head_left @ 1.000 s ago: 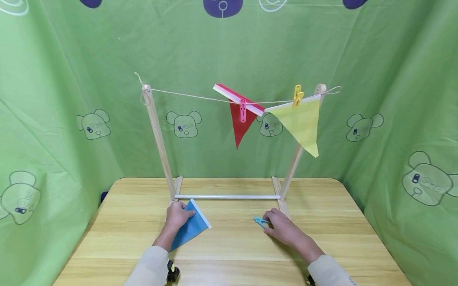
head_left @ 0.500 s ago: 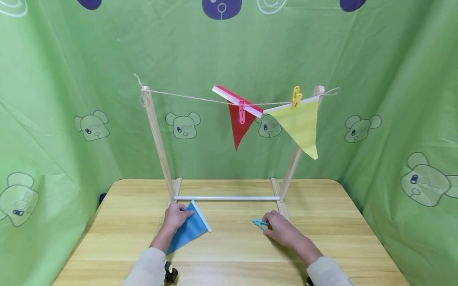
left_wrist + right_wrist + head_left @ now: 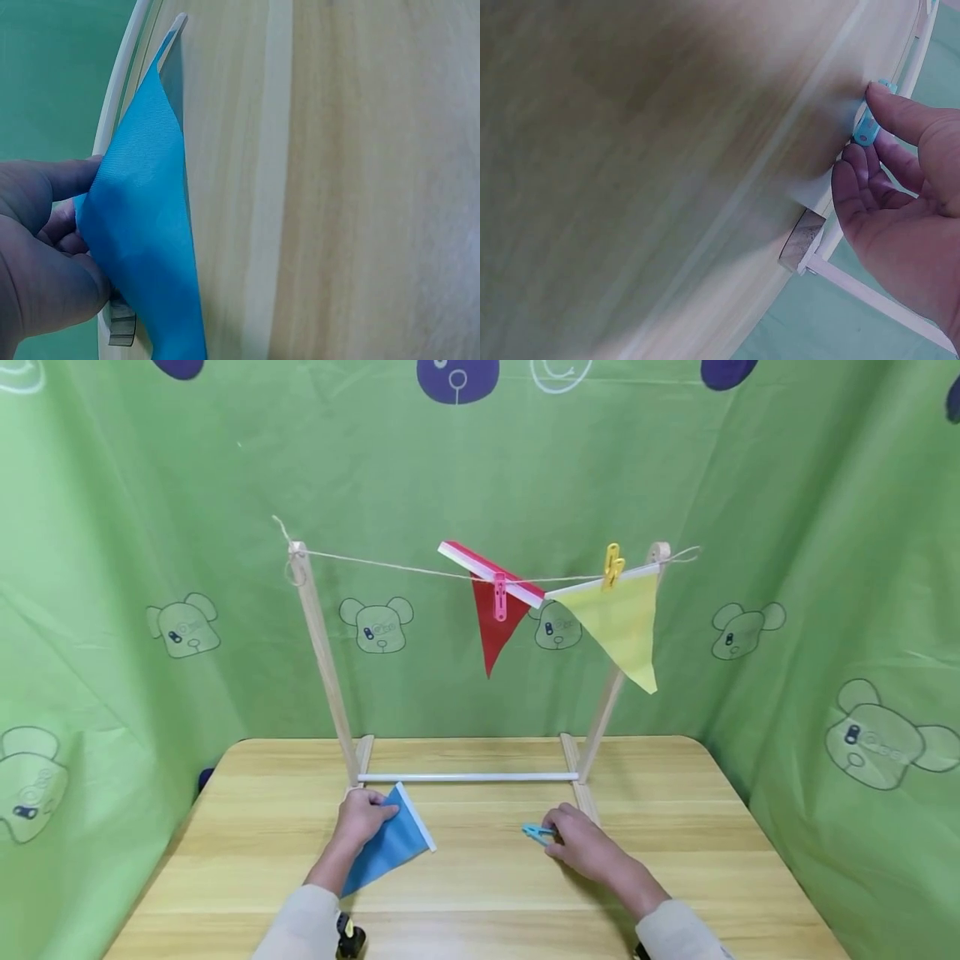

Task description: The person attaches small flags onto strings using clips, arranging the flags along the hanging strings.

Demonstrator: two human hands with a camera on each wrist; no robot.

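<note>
My left hand (image 3: 358, 821) pinches a blue triangular flag (image 3: 392, 846) with a white top edge, low over the left half of the table. In the left wrist view the flag (image 3: 146, 202) hangs bent, thumb and fingers at its side. On the right, my right hand (image 3: 585, 843) holds a light blue clothespin (image 3: 536, 833) between thumb and fingers; the clothespin (image 3: 867, 129) is partly hidden in the right wrist view. Above, a string (image 3: 375, 562) carries a tilted red flag (image 3: 491, 635) with a pink clothespin (image 3: 500, 597), and a yellow flag (image 3: 624, 618) with a yellow clothespin (image 3: 612, 568).
The string is tied between two wooden posts, a left post (image 3: 324, 660) and a right post (image 3: 602, 718), joined low by a white rod (image 3: 465, 777). They stand at the back of a wooden table (image 3: 465, 893). A green curtain (image 3: 450, 468) hangs behind and at both sides.
The whole head view has shifted slightly, so everything appears a little further left and lower. Both hands keep their grips, with hardly any movement over the table.
</note>
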